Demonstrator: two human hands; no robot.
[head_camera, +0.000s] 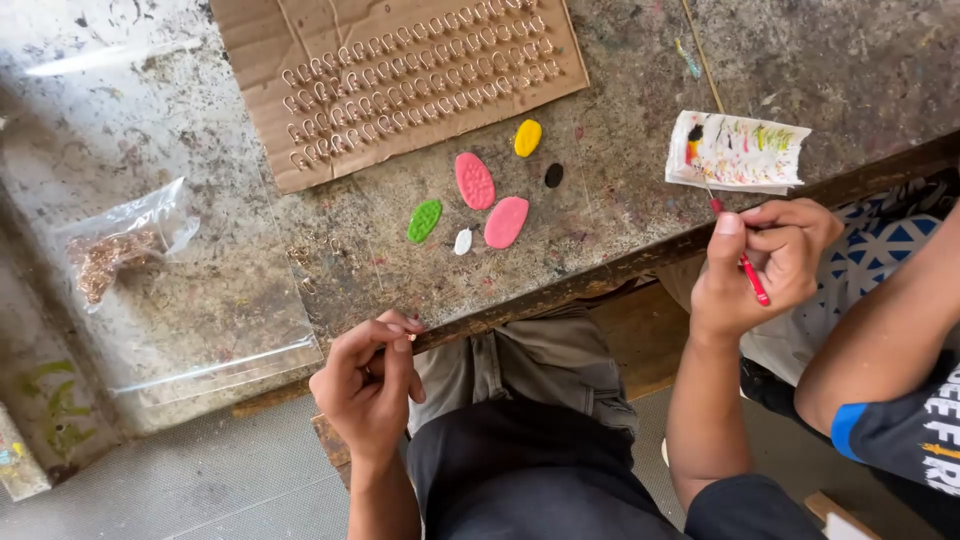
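Note:
My right hand (757, 262) is shut on a thin red paintbrush (752, 278), held over the bench's front edge just below a scrap of white paper smeared with paint (736, 152). Near the bench edge, my left hand (368, 385) has its fingers pinched around something small that they mostly hide. On the bench between the hands lie oval painted pieces: two pink (474, 180) (506, 221), one green (424, 220), one yellow (527, 137) and a small white one (462, 241). A black dot of paint (553, 175) lies beside them.
A cardboard sheet (400, 70) at the back carries rows of several small metal loops. A clear bag of copper-coloured bits (115, 250) lies on a plastic sheet (200, 330) at the left. A co-worker's arm (880, 340) comes in from the right. The bench top (640, 200) is stained.

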